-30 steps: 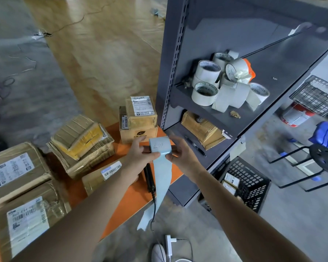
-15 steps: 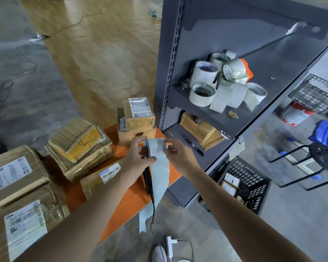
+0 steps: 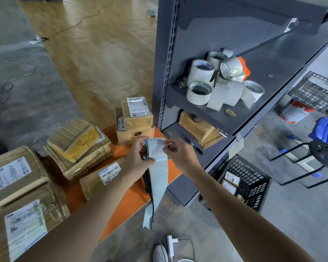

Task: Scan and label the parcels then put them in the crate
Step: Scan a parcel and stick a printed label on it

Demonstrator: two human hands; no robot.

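Cardboard first, lower left of frame: two large parcels (image 3: 15,178) lie on the orange table (image 3: 125,203), both carrying printed shipping slips. Right of them, centre-left, sits a stack of flat taped parcels (image 3: 78,142). Below and right of that is a small parcel (image 3: 100,180) with a barcode sticker on top. At the table's far edge, centre, are two small boxes (image 3: 134,123), one stacked on the other, close against the grey shelf (image 3: 165,72).

Centre of frame: left hand (image 3: 138,160) is curled round the label roll (image 3: 155,151), held above the table's right edge. A pale backing strip (image 3: 159,178) hangs from the roll down past the table edge. Right hand (image 3: 180,156) pinches the top of the roll between thumb and forefinger. It is probably lifting a label, but the label edge is too small to confirm. Black scanner (image 3: 146,183) lies on the table beneath the strip with its cable (image 3: 152,205) trailing down; neither hand is on it.

Lower right: black crate (image 3: 254,188) stands on the floor (image 3: 292,214) beside the shelf, with a few small parcels (image 3: 232,179) already inside.

Judgement: task partly done. Some parcels are crated; most of the lot on the table is not yet crated. The step in hand reads as labelling. Which parcel takes this label cannot be told.
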